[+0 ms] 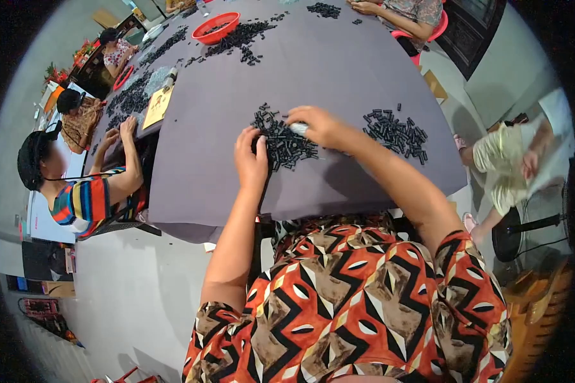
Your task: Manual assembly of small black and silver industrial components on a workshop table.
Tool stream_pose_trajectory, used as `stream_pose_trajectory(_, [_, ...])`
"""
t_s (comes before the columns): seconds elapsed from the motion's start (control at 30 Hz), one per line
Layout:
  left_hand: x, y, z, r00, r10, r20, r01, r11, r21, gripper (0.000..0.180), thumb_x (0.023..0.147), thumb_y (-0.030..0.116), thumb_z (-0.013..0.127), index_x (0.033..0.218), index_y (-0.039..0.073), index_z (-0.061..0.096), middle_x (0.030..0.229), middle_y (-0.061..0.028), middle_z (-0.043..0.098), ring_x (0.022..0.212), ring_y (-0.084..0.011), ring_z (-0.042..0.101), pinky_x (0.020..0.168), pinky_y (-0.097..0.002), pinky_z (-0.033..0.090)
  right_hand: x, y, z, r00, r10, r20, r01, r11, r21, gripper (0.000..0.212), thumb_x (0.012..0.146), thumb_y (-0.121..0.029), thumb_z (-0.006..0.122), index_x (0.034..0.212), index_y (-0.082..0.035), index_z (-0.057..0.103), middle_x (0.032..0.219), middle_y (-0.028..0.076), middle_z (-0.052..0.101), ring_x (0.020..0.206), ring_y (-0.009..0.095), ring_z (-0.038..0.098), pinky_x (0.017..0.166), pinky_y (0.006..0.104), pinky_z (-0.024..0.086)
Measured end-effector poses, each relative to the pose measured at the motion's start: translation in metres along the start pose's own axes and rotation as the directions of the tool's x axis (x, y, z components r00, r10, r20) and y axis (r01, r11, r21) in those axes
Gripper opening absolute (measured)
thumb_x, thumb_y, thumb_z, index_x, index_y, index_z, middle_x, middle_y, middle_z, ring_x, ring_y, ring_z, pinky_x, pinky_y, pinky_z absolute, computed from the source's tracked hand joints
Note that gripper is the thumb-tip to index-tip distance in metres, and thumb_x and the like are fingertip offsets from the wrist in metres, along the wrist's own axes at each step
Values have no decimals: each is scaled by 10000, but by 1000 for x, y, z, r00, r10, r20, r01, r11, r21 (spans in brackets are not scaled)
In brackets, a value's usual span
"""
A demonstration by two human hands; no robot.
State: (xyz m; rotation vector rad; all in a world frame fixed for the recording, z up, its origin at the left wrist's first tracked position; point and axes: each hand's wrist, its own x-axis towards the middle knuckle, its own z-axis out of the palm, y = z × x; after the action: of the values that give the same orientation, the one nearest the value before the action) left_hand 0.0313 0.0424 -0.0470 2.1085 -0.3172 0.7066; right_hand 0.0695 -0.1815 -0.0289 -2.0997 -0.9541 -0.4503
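Note:
A loose pile of small black cylindrical pieces [292,152] lies on the grey-covered table in front of me. My left hand [252,159] is at the pile's left edge, thumb and fingers curled around what looks like one small black piece. Reaching in from the right, my right hand [322,126] is over the pile's upper right side. Its fingers close on a small whitish, shiny thing [298,129], whose kind I cannot make out. To the right of that arm lies a second pile of the same black pieces [396,135].
A red plastic basin [216,28] stands farther up the table beside more black pieces [243,39]. A yellow printed sheet [157,107] lies at the left edge. Several people sit along the left side, a striped-shirted person [92,191] nearest. A black fan [510,233] stands right.

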Motion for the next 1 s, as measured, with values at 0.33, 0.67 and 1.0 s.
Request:
stream_pose_trajectory(0.33, [5,76,10,915,328,236,-356,930,90,165,845,56,627,1007,48,659,992,-126,632,963,-331,564,840,-405,467,-104,-71,-52,931,365,-9,-357,903,-239,181,777,-96,650,951,-55,623,949,109,587,951,318,575,814,412,482])
stream_pose_trajectory(0.67, [15,84,56,764,345,545,-518,832,200,127,730,163,697,730,37,677,795,-132,616,852,-332,591,748,-437,493,-129,-84,-46,942,298,-155,-327,919,-219,200,742,-36,632,942,-44,625,927,108,588,935,318,562,808,410,475])
stream_pose_trajectory(1.0, [14,86,52,691,343,636,-580,789,203,99,752,136,630,756,43,662,809,-144,623,850,-339,595,755,-438,498,-126,-79,-48,929,250,-272,-321,910,-262,173,757,-40,642,929,-44,640,958,94,579,934,298,554,816,384,466])
